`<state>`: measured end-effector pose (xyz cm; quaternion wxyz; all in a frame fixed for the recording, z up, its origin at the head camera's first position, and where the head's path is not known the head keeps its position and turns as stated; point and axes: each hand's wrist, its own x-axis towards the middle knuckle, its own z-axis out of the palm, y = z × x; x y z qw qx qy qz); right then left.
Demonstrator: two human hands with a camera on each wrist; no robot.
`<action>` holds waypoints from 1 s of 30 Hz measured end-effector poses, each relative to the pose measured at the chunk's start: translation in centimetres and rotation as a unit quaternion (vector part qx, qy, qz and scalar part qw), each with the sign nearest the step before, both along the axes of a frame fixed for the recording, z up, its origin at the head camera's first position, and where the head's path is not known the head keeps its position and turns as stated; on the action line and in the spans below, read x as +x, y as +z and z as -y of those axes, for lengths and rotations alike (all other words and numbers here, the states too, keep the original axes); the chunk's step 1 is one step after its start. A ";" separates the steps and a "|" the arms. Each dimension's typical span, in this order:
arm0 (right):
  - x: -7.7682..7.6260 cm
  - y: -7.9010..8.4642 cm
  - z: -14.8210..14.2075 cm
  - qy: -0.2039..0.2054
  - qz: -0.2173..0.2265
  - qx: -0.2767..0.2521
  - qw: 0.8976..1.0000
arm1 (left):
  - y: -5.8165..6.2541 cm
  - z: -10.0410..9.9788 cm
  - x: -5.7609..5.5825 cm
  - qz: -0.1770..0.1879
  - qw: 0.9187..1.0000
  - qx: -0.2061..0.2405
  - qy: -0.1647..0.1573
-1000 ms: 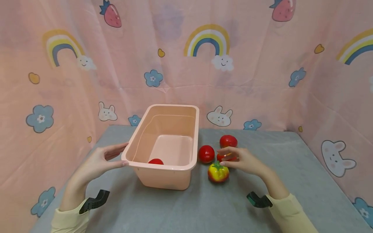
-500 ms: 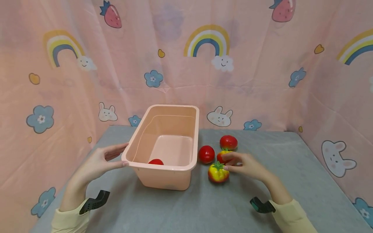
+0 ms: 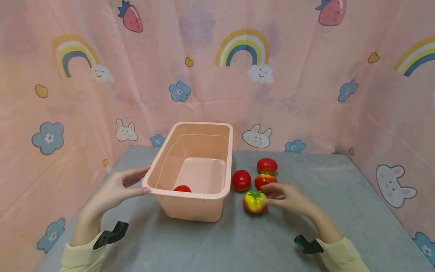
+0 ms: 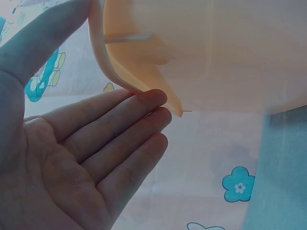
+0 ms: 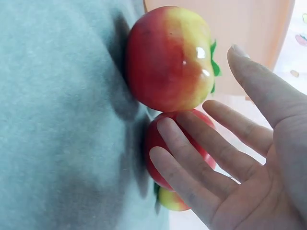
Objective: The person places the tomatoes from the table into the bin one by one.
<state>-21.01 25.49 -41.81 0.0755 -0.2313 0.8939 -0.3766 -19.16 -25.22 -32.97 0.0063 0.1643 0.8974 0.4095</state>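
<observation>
A peach plastic bin point(image 3: 190, 206) stands on the grey tabletop with a red round fruit point(image 3: 182, 189) low inside it. At its left rim rests my left hand point(image 3: 113, 189); in the left wrist view the fingers point(image 4: 112, 129) are straight against the rim. My right hand point(image 3: 289, 198) is beside a yellow-and-red toy tomato point(image 3: 254, 204) with a green leafy top. In the right wrist view its fingers point(image 5: 182, 179) are extended and spread, holding nothing. Whether the fingers touch the tomato, I cannot tell. Behind it sits another red-and-yellow tomato point(image 3: 265, 180), partly hidden by the fingers.
Two red fruits point(image 3: 241, 180) point(image 3: 267, 166) lie right of the bin, near the tomatoes. A pink patterned curtain point(image 3: 217, 94) hangs behind and at the sides of the table point(image 3: 231, 249). Both wrists carry a dark camera mount point(image 3: 307, 244).
My right hand has drawn slightly right and toward me, lower than before, uncovering more of the rear red-and-yellow tomato. The left hand and the bin have stayed in place.
</observation>
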 end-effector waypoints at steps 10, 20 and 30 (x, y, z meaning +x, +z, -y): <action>-0.1 -0.8 0.3 0.000 0.011 0.000 1.000 | -0.1 0.0 0.0 -0.001 1.000 -0.004 -0.001; -0.1 -1.4 0.7 -0.002 0.006 0.003 1.000 | -0.1 0.0 -0.1 0.007 1.000 0.000 -0.001; -0.2 -1.7 1.1 -0.009 0.014 -0.001 1.000 | -0.1 0.1 0.0 0.008 1.000 0.002 0.000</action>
